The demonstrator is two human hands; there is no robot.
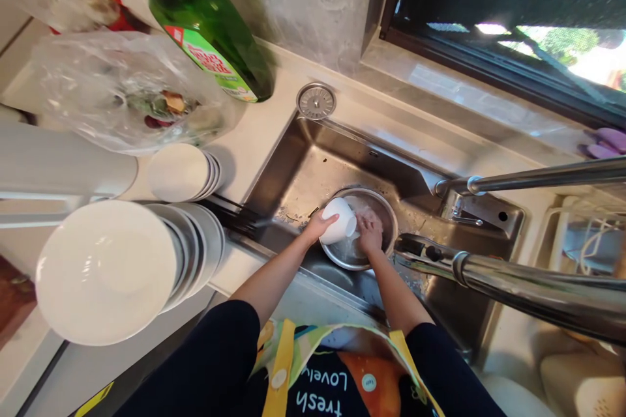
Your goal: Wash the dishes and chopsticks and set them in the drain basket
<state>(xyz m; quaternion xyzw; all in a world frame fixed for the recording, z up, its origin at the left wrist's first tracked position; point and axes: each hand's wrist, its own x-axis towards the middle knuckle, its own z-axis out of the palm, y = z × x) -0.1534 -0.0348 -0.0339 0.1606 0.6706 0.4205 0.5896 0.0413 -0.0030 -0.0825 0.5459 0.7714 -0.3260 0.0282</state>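
Observation:
My left hand [317, 227] grips a small white cup [339, 220], tipped on its side over a round metal basin [380, 199] that sits in the steel sink [313, 156]. My right hand [370, 232] is at the cup's mouth with its fingers curled and pressed together; what it holds I cannot make out. Water lies in the basin under both hands.
A stack of white bowls [112, 270] and a stack of small white plates [180, 172] stand on the counter to the left. Behind them are a green bottle [205, 19] and plastic bags [117, 88]. A sink strainer [315, 101] lies at the sink's corner. The tap [528, 177] reaches in from the right.

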